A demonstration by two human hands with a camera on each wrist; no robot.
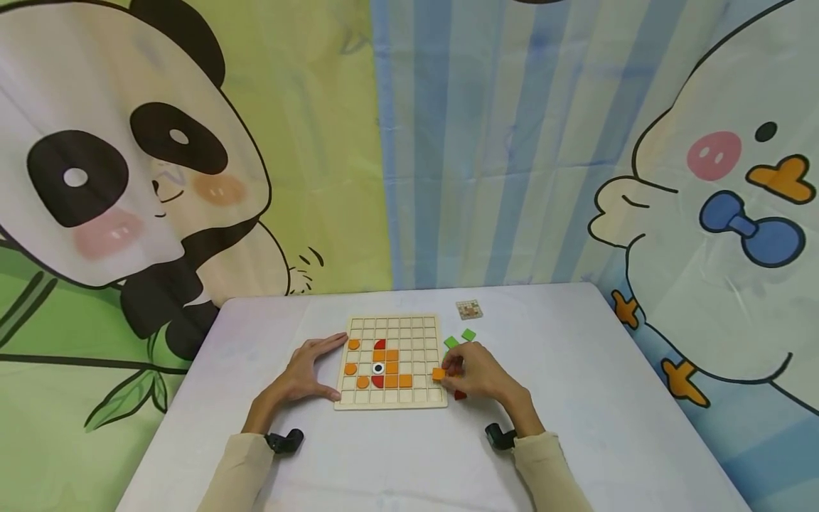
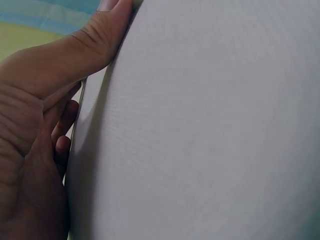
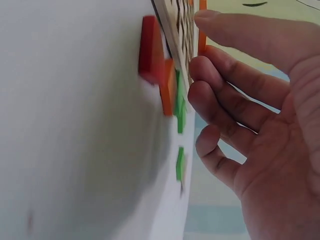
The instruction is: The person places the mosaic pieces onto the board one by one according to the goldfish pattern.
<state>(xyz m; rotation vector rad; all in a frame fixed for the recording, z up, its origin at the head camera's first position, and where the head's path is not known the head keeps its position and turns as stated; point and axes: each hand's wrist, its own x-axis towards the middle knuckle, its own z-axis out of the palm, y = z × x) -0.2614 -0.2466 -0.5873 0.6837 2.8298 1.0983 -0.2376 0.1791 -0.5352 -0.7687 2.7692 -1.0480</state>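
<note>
A wooden grid board (image 1: 419, 400) lies on the table, with orange squares, orange discs, red pieces and a round eye tile (image 1: 378, 368) in its cells. My left hand (image 1: 301, 371) rests at the board's left edge, thumb at the near corner and fingers spread toward the far end. In the left wrist view, that thumb (image 2: 95, 42) touches an edge. My right hand (image 1: 481, 371) pinches an orange square tile (image 1: 438, 374) over the board's right edge. The tile (image 3: 202, 30) stands above the board between thumb and fingertips in the right wrist view.
Right of the board lie green tiles (image 1: 469, 334), a red piece (image 3: 151, 50) and another orange piece (image 3: 168, 87), partly hidden by my right hand in the head view. A small patterned card (image 1: 469, 309) lies farther back. A printed curtain (image 1: 473, 142) hangs behind the white table (image 1: 563, 355).
</note>
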